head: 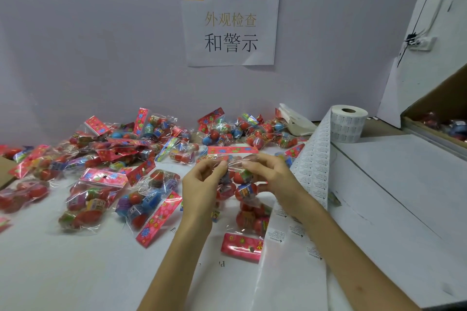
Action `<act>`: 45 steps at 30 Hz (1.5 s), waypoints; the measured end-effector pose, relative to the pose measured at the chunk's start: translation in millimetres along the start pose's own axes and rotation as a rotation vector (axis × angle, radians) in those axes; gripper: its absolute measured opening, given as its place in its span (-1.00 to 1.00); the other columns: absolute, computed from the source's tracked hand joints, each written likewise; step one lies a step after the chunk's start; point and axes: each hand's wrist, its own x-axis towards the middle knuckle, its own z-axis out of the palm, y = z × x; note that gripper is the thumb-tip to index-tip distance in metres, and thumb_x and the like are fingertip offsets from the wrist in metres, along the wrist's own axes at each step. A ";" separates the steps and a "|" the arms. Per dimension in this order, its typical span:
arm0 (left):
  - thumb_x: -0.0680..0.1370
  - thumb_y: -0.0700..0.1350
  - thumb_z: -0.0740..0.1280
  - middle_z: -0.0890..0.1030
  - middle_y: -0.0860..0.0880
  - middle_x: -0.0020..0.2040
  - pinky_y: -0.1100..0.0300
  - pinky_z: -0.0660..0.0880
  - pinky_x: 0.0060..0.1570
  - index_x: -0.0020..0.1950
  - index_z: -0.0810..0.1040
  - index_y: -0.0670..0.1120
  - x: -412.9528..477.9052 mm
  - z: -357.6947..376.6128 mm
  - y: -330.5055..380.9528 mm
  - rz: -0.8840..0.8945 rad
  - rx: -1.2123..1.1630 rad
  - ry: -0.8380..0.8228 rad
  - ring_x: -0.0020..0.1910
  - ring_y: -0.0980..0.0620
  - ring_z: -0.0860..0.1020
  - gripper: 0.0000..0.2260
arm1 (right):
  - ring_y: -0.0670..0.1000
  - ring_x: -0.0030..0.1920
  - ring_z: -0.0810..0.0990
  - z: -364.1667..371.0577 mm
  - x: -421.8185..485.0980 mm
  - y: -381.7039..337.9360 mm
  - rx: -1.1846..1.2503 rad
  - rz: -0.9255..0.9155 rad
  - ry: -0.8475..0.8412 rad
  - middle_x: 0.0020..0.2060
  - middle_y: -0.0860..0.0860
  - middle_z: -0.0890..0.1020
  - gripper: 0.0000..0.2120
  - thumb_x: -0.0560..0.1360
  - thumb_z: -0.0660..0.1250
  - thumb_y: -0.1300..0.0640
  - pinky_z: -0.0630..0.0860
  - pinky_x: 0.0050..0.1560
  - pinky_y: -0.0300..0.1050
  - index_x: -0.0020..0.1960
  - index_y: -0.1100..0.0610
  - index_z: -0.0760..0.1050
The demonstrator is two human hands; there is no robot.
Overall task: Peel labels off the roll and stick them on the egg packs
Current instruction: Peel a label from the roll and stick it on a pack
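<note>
the person's left hand (202, 184) and right hand (270, 177) hold one egg pack (232, 150) up above the white table (75, 272), roughly at the middle of the view. both hands pinch the clear film of the bag just under its red flowered header card, fingers curled, thumbs facing each other; the red and blue eggs hang below between the wrists. whether a label sits under the fingertips cannot be told. a second pack (242, 245) lies flat on the table beneath the hands, its header card towards the person. the label roll (348, 121) stands on end on a raised white surface to the right, near the wall, and a wide label strip (316, 159) runs from it down past the right forearm to the near edge. a loose pile of egg packs (113, 159) spreads over the left and back of the table, up to the wall. on that wall hangs a paper sign (230, 28) with printed characters. at the far right a cardboard box (439, 118) holds more packs, and a power strip (420, 43) is mounted above it.
</note>
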 end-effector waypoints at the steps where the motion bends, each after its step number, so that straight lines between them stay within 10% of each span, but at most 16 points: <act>1: 0.58 -0.09 0.44 0.68 0.10 -0.31 0.42 0.51 -0.36 -0.02 0.70 -0.11 0.0 0.6 0.2 -0.001 -0.002 0.003 -0.33 0.25 0.62 -0.90 | -0.01 -0.15 0.71 -0.6 -0.4 0.0 0.001 -0.009 -0.003 -0.19 0.01 0.72 -0.76 0.43 0.44 -0.03 0.61 -0.26 -0.10 0.02 0.08 0.67; 8: 0.55 -0.04 0.47 0.65 0.09 0.02 0.29 0.57 -0.13 0.15 0.57 0.03 0.0 -1.9 1.2 0.186 0.119 0.128 -0.04 0.19 0.62 -0.79 | 0.01 -0.14 0.74 -2.6 2.6 3.7 -0.039 -0.180 0.328 -0.17 -0.02 0.73 -0.88 0.47 0.55 0.07 0.69 -0.24 -0.03 -0.04 0.03 0.65; 11: 0.52 -0.09 0.50 0.67 0.13 0.02 0.39 0.57 -0.17 0.11 0.59 0.10 -1.8 1.6 0.7 0.178 0.126 -0.090 -0.02 0.23 0.63 -0.79 | -0.02 -0.15 0.73 -3.5 2.7 1.4 -0.070 -0.223 0.419 -0.14 -0.03 0.71 -0.76 0.45 0.57 0.04 0.69 -0.23 -0.02 0.05 0.07 0.60; 14: 0.48 -0.07 0.55 0.63 0.24 0.10 0.51 0.49 -0.04 0.17 0.52 0.23 -8.4 8.8 -5.0 0.183 0.264 -0.265 0.05 0.39 0.57 -0.64 | 0.04 -0.06 0.72 -1.2 1.2 0.3 -0.068 -0.238 0.285 -0.09 -0.02 0.69 -0.80 0.49 0.53 0.08 0.68 -0.23 -0.01 0.07 0.08 0.60; 19: 0.49 -0.12 0.54 0.67 0.08 0.04 0.40 0.55 -0.11 0.17 0.55 0.12 -3.5 3.8 -7.8 0.130 0.200 -0.095 -0.06 0.28 0.64 -0.68 | -0.02 0.03 0.71 2.1 -1.0 -0.9 -0.119 -0.287 0.073 -0.02 -0.04 0.72 -0.83 0.52 0.45 0.14 0.63 0.01 -0.15 0.11 0.11 0.66; 23: 0.59 -0.08 0.44 0.74 0.06 -0.08 0.39 0.54 -0.32 0.20 0.52 0.09 0.3 -0.2 -6.9 0.052 0.146 0.042 -0.18 0.16 0.71 -0.77 | -0.14 0.06 0.60 -16.6 1.1 -4.9 -0.393 -0.399 0.587 0.00 -0.15 0.65 -0.75 0.46 0.48 0.34 0.47 0.05 -0.43 0.01 0.02 0.65; 28: 0.59 -0.09 0.43 0.67 0.12 -0.09 0.33 0.55 -0.39 0.18 0.46 0.10 -0.1 2.5 -6.4 0.017 0.154 0.011 -0.26 0.25 0.68 -0.77 | 0.17 0.39 0.38 -59.5 6.0 0.7 -0.607 -0.073 0.951 0.37 0.12 0.46 -0.43 0.41 0.53 0.24 0.42 0.29 0.15 0.39 0.09 0.48; 32: 0.56 -0.09 0.48 0.57 0.22 -0.07 0.20 0.67 -0.19 0.28 0.42 0.09 -4.9 4.7 -7.4 0.152 0.441 0.026 -0.16 0.23 0.63 -0.63 | 0.17 0.38 0.44 -79.4 8.8 6.8 -0.311 0.133 0.846 0.45 0.13 0.36 -0.20 0.40 0.55 0.24 0.49 0.29 0.11 0.53 0.09 0.24; 39: 0.52 -0.10 0.52 0.54 -0.03 0.32 0.04 0.55 0.27 0.39 0.48 -0.06 -8.4 5.7 -3.0 0.372 0.709 0.146 0.25 0.00 0.54 -0.53 | 0.21 0.08 0.66 -78.9 8.4 2.8 0.194 0.211 0.677 0.17 0.22 0.62 -0.46 0.46 0.45 0.35 0.63 0.14 0.20 0.41 0.22 0.42; 45: 0.55 -0.17 0.46 0.64 0.16 -0.22 0.35 0.53 -0.29 -0.14 0.56 0.15 -10.6 8.5 -6.3 0.346 0.544 -0.059 -0.24 0.19 0.61 -0.79 | 0.19 -0.03 0.73 -48.1 -3.5 -8.0 0.231 0.358 0.158 0.00 0.24 0.72 -0.81 0.58 0.34 0.27 0.69 -0.07 0.06 0.16 0.32 0.56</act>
